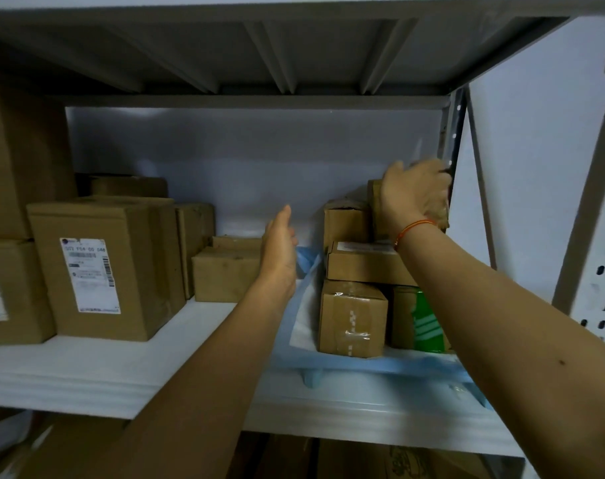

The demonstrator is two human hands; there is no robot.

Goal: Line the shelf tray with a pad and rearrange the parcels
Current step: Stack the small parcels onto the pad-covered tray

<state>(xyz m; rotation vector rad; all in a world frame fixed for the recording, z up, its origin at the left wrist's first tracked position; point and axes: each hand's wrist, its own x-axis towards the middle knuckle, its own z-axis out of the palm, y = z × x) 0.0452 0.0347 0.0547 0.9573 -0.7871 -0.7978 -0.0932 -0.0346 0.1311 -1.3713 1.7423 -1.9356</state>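
1. your right hand (415,191) curls over the tall box (377,209) at the shelf's (121,368) back right corner, on the pad (380,363);
2. your left hand (280,250) hovers open, empty, further left.

Cardboard boxes on shelf: about twelve (105,267). Blue-edged pad: one (370,364). Hands: two (280,250).

On the white shelf (128,361) a blue-edged pad (380,364) lies under a cluster of brown parcels (352,318) at the right. The right hand (415,191) grips the tallest box (375,209) at the back, while the left hand (281,250) hovers with straight fingers (284,216) beside the stack. More boxes (104,267) stand at the left.
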